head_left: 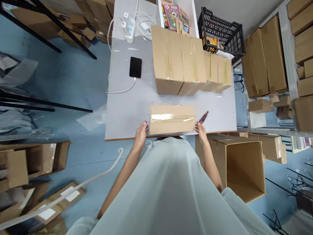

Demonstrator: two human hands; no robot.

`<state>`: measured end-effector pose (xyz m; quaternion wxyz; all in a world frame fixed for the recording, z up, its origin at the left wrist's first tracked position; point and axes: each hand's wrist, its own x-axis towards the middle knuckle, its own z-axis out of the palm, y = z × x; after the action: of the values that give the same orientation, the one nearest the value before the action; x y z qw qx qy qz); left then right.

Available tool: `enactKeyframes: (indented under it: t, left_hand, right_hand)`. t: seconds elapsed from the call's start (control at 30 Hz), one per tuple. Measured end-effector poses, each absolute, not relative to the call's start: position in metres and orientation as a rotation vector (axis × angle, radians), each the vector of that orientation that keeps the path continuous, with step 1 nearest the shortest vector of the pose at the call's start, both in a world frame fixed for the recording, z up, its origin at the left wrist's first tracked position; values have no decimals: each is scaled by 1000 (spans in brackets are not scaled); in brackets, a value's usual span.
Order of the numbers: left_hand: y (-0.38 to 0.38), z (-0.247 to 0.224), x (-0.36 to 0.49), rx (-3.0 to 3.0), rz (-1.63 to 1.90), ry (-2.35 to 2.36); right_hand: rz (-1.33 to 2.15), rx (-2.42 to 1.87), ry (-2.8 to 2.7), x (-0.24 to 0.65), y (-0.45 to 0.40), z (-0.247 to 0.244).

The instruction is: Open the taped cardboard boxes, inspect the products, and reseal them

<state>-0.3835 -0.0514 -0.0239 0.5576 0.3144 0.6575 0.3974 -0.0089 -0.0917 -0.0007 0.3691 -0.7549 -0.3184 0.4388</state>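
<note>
A taped cardboard box point(172, 127) lies along the table's front edge, with shiny clear tape running lengthwise over its top. Just off its left end is my left hand point(141, 134), fingers slightly bent and apart, holding nothing. My right hand point(201, 132) is at the other end, its fingers loosely stretched beside the cardboard; whether the fingertips touch it I cannot tell. Right above that hand lies a red and black utility knife point(203, 117), on the table beside the box.
Several taped boxes point(171, 55) stand in a row at the table's back. Behind them are a white tray point(194, 19) of packets and a black crate point(230, 36). A phone point(135, 67) with a cable and a power strip point(129, 29) lie left. A large open carton point(244, 169) stands right.
</note>
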Motion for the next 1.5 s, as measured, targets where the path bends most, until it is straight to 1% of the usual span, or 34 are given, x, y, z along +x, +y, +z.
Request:
enactKeyframes:
  t: [0.1, 0.23, 0.37, 0.5, 0.6, 0.73, 0.8, 0.97, 1.13, 1.3, 1.4, 1.5]
  left_hand:
    - [-62, -32, -386, 556, 868, 1611]
    - [-70, -32, -383, 589, 858, 1596]
    - [-69, -26, -375, 681, 927, 1562]
    - [-65, -16, -366, 725, 986, 1574]
    - [-62, -8, -363, 791, 1056, 1641]
    - [-55, 1, -358, 976, 1082, 1731]
    - [-49, 3, -352, 1008, 1088, 1761]
    - [-34, 3, -339, 1016, 1056, 1807]
    - [-22, -4, -346, 1051, 962, 1761]
    - [18, -18, -378, 913, 1062, 1750]
    - [66, -25, -400, 923, 1139, 1839]
    - [132, -32, -414, 983, 1202, 1903]
  right_hand:
    - [1177, -1998, -775, -7, -95, -16]
    - [1234, -1955, -855, -16, -95, -28]
    - [1252, -1918, -955, -17, -91, -27]
    - [1257, -1893, -1060, 1, -87, -19]
    - [1118, -1941, -1156, 15, -81, -7]
    - [681, -1922, -1473, 14, -60, 15]
    - [573, -1833, -1680, 0, -44, 24]
    - [562, -1659, -2001, -54, -8, 26]
    - [541, -1722, -2045, -96, 3, 12]
    - [433, -1891, -1979, -116, -6, 13]
    - [421, -1986, -1963, -120, -13, 17]
    - [418, -2032, -1974, -119, -19, 18]
